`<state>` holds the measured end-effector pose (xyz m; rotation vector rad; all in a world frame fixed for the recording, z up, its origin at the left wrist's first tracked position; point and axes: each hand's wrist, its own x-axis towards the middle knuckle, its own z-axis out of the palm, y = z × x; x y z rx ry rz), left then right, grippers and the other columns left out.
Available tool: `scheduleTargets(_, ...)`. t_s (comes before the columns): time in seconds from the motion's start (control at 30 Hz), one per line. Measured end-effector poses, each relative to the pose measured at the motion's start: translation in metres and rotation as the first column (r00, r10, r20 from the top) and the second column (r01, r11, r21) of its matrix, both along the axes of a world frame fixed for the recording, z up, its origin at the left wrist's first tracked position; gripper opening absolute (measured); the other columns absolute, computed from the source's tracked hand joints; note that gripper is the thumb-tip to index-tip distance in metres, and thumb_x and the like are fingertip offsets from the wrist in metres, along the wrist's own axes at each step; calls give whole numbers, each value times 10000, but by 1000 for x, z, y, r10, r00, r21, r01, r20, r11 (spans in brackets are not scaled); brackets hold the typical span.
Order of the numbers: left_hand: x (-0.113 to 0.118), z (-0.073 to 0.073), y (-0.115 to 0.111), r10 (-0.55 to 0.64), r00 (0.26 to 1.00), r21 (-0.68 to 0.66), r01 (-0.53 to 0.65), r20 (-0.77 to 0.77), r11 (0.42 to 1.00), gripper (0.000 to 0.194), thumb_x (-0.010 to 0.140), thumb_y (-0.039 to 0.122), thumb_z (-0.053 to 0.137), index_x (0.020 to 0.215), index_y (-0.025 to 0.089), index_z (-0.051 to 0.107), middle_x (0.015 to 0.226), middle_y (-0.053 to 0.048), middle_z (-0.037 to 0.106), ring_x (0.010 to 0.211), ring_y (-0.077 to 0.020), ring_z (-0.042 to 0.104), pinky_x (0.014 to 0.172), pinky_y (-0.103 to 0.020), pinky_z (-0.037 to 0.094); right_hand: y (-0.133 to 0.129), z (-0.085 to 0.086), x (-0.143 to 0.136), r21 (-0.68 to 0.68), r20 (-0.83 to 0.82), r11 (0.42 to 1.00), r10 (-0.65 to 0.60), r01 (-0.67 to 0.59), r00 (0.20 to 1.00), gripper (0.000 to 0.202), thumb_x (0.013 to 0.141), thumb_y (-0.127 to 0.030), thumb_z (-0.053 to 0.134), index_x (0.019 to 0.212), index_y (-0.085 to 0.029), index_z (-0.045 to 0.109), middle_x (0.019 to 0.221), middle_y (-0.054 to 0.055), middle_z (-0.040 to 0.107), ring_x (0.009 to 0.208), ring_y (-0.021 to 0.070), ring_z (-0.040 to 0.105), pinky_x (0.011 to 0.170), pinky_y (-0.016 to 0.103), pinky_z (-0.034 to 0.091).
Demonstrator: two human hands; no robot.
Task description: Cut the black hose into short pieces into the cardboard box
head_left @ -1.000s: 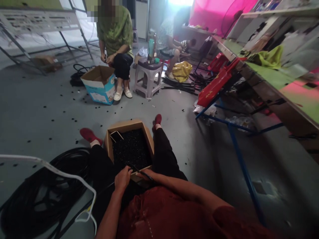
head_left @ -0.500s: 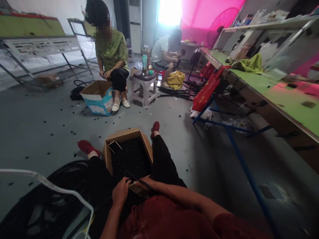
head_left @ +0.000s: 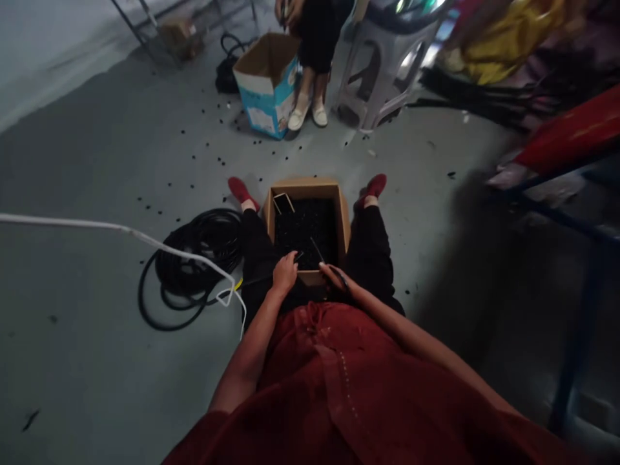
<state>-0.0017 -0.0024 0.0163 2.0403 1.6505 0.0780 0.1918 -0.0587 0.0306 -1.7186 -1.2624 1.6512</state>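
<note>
Grey floor, one, strewn with small black bits, well over a dozen, too many and too small for an exact count.

Cardboard box, one, open-topped, standing on the floor between the wearer's two legs; holds a mass of black pieces, uncountable, and one light-edged rectangular item in its far left corner.

Red shoes, two, one either side of the box.

Left hand, one: over the near left edge of the box, forearm angled up from below, fingers bent inward; whether they grip a thin dark piece cannot be told.

Right hand, one: over the near right edge, forearm slanting in from the right, fingers closed on what appear to be scissors, one pair, thin tip pointing up and left over the black pieces. Hands near each other, apart.

Coil of black tubing, one, on the floor beside the left leg; white cable, one, crossing above it.

Beyond: blue-and-white carton, one; white shoes, two, on a seated co-worker; grey plastic stool, one; yellow sack, one, blurred.
</note>
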Motion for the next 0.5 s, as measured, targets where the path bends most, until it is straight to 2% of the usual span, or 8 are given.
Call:
scheduleTargets(0.1, -3, -9, -3, -4, 997, 52, 0, 76, 999, 340, 944, 156, 530, 1281, 148, 573, 1262, -122, 673, 1174, -219, 617, 1024, -347, 460, -4, 0, 9, -60, -52, 998, 5, -8, 999, 516, 921, -676, 357, 972, -210, 573, 747, 17, 613, 587, 138, 581, 541, 267, 497)
scheduleTargets(0.2, -5, -12, -4, -8, 995, 76, 1, 95, 997, 324, 961, 186, 519, 1277, 154, 588, 1278, -116, 664, 1185, -219, 604, 1039, -345, 448, -6, 11, 14, -64, -67, 998, 21, -26, 998, 509, 914, -684, 409, 964, -205, 575, 792, 33, 653, 638, 148, 620, 589, 277, 518)
scheduleTargets(0.37, -11, -9, -7, -59, 996, 207, 43, 70, 977, 337, 970, 197, 503, 1291, 189, 604, 1214, -100, 675, 1113, -221, 607, 974, -334, 453, -8, 26, 12, -35, 20, 991, 132, -132, 991, 509, 924, -667, 427, 933, -188, 601, 773, 54, 696, 622, 168, 656, 566, 269, 501)
scheduleTargets(0.5, -12, -7, -9, -84, 996, 263, 75, 25, 962, 353, 969, 213, 509, 1308, 191, 603, 1140, -105, 685, 1050, -227, 609, 924, -333, 450, -7, 26, 6, -47, 96, 984, 174, -170, 980, 430, 947, -596, 443, 938, -199, 607, 809, 52, 711, 676, 175, 673, 639, 273, 518)
